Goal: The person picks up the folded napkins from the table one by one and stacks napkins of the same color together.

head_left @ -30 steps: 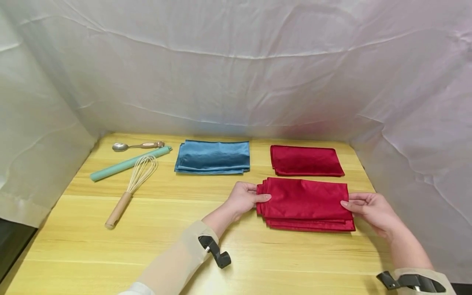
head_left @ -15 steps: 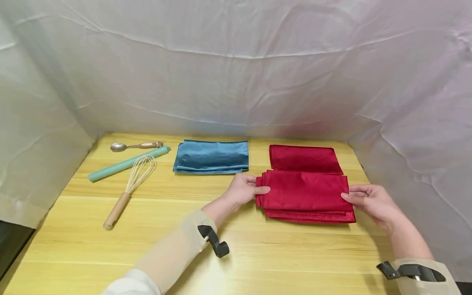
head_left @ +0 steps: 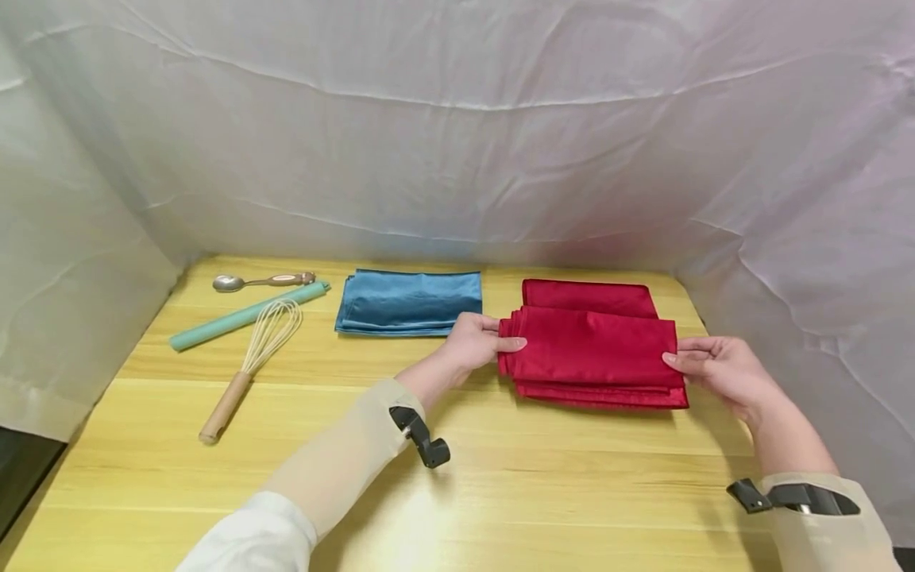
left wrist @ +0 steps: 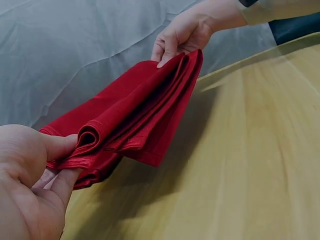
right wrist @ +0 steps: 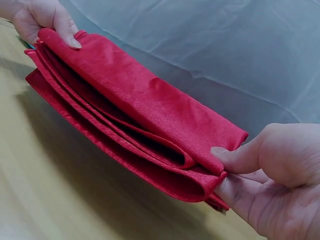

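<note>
A folded red satin cloth hangs level above the table between my two hands. My left hand pinches its left end, thumb on top and fingers beneath. At the opposite end my right hand pinches the right edge in the same manner. Both wrist views show the loose layers of the cloth and its shadow on the wood below. Behind it lies a second folded red cloth, its front part hidden by the held one. Left of that is a folded blue cloth, close to my left hand.
On the left of the wooden table lie a spoon, a pale green rolling pin and a whisk whose wires overlap the pin. A pale fabric wall encloses the back and both sides.
Both hands have carried the held red cloth away from the table's front, toward the back. It now overlaps the second red cloth in the head view. The other things have not moved.
</note>
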Action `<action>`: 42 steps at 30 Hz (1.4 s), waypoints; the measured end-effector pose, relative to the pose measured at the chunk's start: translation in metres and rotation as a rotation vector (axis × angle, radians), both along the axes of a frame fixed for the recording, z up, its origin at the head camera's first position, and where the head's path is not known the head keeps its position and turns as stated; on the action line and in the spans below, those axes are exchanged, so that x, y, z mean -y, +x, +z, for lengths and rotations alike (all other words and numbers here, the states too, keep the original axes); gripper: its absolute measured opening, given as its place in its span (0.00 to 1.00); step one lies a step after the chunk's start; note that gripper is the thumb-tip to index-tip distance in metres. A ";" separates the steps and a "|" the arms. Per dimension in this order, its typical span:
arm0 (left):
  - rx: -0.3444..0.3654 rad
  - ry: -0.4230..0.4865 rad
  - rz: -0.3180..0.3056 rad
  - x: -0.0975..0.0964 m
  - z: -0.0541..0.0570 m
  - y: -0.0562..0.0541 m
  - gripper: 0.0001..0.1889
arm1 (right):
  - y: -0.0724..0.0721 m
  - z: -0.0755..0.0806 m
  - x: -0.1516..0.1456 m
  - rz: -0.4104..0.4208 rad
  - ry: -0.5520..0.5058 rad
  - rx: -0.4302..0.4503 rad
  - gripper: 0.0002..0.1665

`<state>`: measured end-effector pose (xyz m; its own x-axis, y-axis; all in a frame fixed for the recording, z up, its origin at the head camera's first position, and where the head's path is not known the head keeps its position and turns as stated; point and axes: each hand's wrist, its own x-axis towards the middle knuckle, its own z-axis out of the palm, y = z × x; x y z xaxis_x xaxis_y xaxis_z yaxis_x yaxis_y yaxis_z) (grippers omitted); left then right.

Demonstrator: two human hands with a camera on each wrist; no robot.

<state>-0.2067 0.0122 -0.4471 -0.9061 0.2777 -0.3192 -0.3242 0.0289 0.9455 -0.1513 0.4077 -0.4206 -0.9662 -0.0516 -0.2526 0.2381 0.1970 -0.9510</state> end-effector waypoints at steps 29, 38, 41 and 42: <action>0.001 0.024 0.159 -0.033 0.004 -0.057 0.18 | -0.073 0.007 -0.013 -0.033 0.112 0.050 0.18; -0.035 -0.042 0.219 -0.047 -0.007 -0.070 0.18 | -0.094 -0.009 -0.019 -0.099 0.033 0.057 0.07; -0.045 -0.038 0.232 -0.053 -0.013 -0.074 0.17 | -0.098 -0.014 -0.020 -0.126 0.025 0.059 0.07; -0.041 -0.036 0.238 -0.055 -0.015 -0.075 0.16 | -0.100 -0.016 -0.021 -0.130 0.046 0.058 0.06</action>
<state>-0.2822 0.0675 -0.4624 -0.9571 0.0434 -0.2865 -0.2872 -0.0095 0.9578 -0.2509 0.4283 -0.4371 -0.9478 0.0856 -0.3073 0.3185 0.2040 -0.9257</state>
